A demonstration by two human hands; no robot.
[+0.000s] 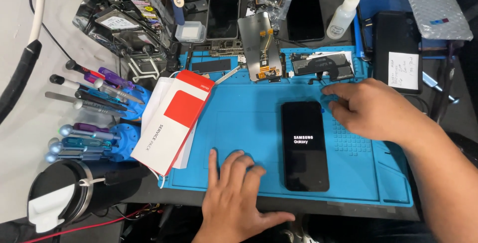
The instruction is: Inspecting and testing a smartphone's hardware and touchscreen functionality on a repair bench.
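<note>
A black smartphone point(304, 145) lies face up, screen lit, near the middle of the blue work mat point(239, 123). The person's left hand point(238, 199) rests flat on the mat's front edge, just left of the phone, fingers spread and holding nothing. The right hand point(368, 108) rests palm down at the phone's upper right corner, fingers loosely curled, gripping nothing visible. A red-and-white box point(172, 121) lies on the mat's left edge. Screwdrivers point(92, 93) stand in blue holders further left. A detached display panel point(260, 46) lies at the mat's far edge.
</note>
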